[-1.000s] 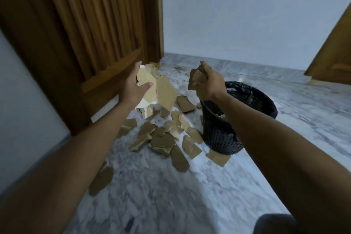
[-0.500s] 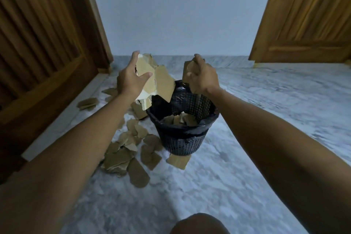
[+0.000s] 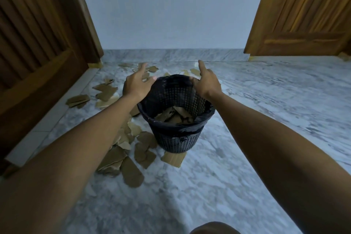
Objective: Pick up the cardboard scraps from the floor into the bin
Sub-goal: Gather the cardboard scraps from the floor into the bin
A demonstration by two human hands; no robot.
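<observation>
Grip: left hand (image 3: 137, 85) and right hand (image 3: 206, 81) spread wide, empty, over bin (image 3: 178, 138) | scraps (image 3: 131, 172) strewn on floor left of bin, some inside | Risk: brushing the rim could tip it.

left arm (image 3: 79, 150): covers part of the scraps (image 3: 131, 173) left of the bin (image 3: 175, 118)
bin: hides the far scraps' near edges
knee (image 3: 214, 229): cut by bottom edge

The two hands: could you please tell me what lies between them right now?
In the head view, the far rim of the black bin lies between the left hand and the right hand; both are open, holding nothing.
</observation>
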